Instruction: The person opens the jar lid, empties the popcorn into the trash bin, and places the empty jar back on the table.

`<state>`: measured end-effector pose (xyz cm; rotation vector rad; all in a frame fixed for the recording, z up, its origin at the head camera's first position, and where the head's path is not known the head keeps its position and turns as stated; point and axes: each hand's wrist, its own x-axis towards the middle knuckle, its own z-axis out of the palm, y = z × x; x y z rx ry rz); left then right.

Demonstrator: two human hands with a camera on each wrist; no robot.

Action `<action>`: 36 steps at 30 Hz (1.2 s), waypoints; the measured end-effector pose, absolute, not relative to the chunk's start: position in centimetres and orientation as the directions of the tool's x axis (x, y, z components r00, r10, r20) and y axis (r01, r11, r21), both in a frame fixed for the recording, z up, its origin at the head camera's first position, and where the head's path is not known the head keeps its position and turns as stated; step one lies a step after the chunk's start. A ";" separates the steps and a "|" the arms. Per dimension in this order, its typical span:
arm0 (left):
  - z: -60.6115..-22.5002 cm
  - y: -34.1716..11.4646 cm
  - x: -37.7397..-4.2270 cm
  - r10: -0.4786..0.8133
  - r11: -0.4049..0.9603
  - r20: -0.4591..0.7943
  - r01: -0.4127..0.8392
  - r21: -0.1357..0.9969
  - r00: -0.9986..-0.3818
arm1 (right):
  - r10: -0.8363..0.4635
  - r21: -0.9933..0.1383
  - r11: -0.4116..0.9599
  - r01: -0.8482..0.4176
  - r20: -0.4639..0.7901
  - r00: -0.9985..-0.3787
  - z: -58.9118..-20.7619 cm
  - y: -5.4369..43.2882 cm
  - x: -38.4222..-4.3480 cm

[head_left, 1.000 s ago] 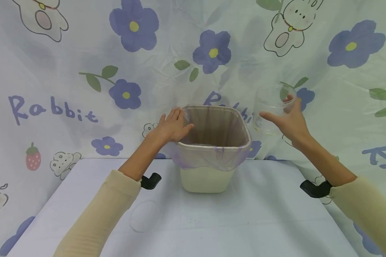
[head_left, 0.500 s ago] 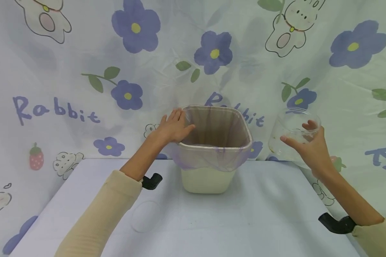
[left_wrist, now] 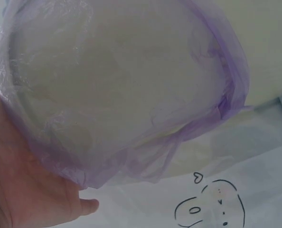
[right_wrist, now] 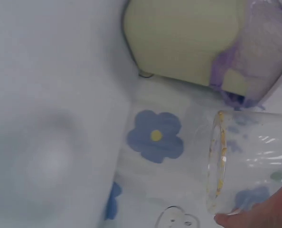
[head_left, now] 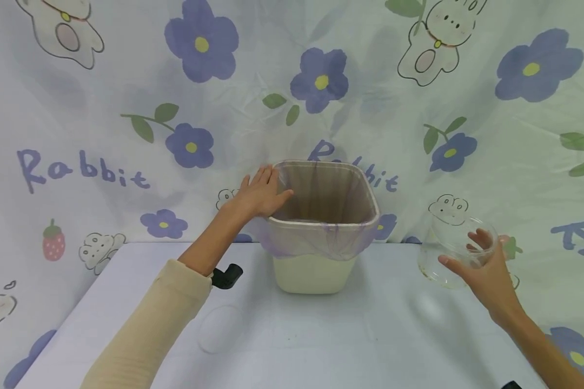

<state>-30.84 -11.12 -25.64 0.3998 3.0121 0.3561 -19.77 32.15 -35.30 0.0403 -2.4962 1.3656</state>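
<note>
A cream trash bin stands upright on the white table, with a thin purple bag folded over its rim. My left hand rests on the bin's left rim, fingers straight and thumb spread; the left wrist view shows it against the bag. To the right of the bin, my right hand grips a clear jar above the table. Its mouth is up, and small yellowish bits cling round the bottom edge, plainer on the jar in the right wrist view.
A clear round lid-like disc lies flat on the white table, left of the middle. A patterned curtain hangs close behind the bin. The table's right edge runs below the jar.
My right hand has carried the jar down and to the right, away from the bin's rim towards the table. The left hand and the bin have stayed in place.
</note>
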 end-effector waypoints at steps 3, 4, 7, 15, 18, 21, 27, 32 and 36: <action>-25.7 -11.2 -30.9 0.266 0.940 -0.048 0.249 0.232 -0.963 | 0.137 -0.827 0.550 -0.116 0.227 -0.964 -37.1 32.8 -18.8; -25.8 -11.2 -30.9 0.268 0.940 -0.046 0.251 0.231 -0.962 | 0.144 -0.831 0.548 -0.100 0.212 -0.967 -37.8 32.9 -18.4; -25.7 -11.2 -30.9 0.269 0.940 -0.046 0.251 0.231 -0.962 | 0.165 -0.839 0.539 -0.069 0.185 -0.969 -39.7 33.5 -17.4; -25.8 -11.4 -30.8 0.264 0.941 -0.053 0.245 0.232 -0.963 | 0.217 -0.851 0.523 0.048 0.078 -0.973 -44.3 34.8 -15.4; -25.9 -11.4 -30.9 0.266 0.941 -0.053 0.247 0.233 -0.962 | 0.209 -0.849 0.521 0.090 0.024 -0.978 -45.6 35.1 -14.8; -25.8 -11.3 -30.8 0.267 0.940 -0.054 0.248 0.233 -0.962 | 0.181 -0.847 0.523 0.089 0.008 -0.984 -46.7 35.4 -14.3; -25.6 -11.3 -30.8 0.264 0.941 -0.054 0.246 0.231 -0.963 | 0.150 -0.837 0.526 0.152 -0.085 -0.985 -48.3 36.6 -13.7; -25.7 -11.3 -31.0 0.269 0.940 -0.051 0.251 0.231 -0.962 | 0.147 -0.863 0.478 0.162 -0.103 -0.984 -48.6 37.0 -13.3; -25.7 -11.3 -31.0 0.275 0.939 -0.052 0.256 0.229 -0.960 | 0.157 -0.894 0.406 0.189 -0.135 -0.978 -49.1 37.4 -13.3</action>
